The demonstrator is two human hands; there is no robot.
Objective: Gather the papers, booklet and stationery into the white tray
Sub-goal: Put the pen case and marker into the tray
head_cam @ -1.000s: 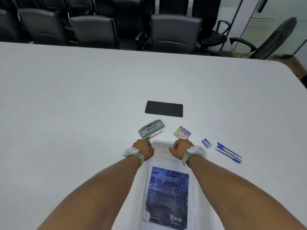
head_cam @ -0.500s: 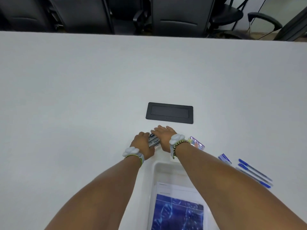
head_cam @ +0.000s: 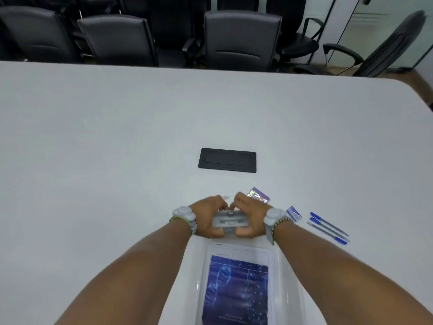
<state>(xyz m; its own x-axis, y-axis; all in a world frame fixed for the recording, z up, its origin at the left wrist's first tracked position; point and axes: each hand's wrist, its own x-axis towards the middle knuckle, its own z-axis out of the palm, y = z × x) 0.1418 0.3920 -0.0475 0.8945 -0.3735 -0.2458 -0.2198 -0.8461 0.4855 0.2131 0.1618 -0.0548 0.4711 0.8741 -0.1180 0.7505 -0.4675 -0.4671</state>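
A grey hole punch (head_cam: pixel 230 221) is held between both hands, just over the far end of the white tray (head_cam: pixel 280 260). My left hand (head_cam: pixel 207 218) grips its left end and my right hand (head_cam: pixel 249 215) its right end. In the tray lie white papers with a blue booklet (head_cam: pixel 236 292) on top. A white marker tip (head_cam: pixel 224 197) shows beyond my left hand. On the table to the right lie a shiny colourful packet (head_cam: pixel 259 195), a small blue box (head_cam: pixel 294 213) and three blue pens (head_cam: pixel 328 227).
A black cable hatch (head_cam: pixel 227 160) is set into the white table (head_cam: pixel 117 137) beyond the hands. Black office chairs (head_cam: pixel 241 38) line the far edge. The table's rounded corner is at the far right.
Both hands left the tray's far rim, reached forward onto the grey hole punch, and now hold it closer to me, at the tray's far end.
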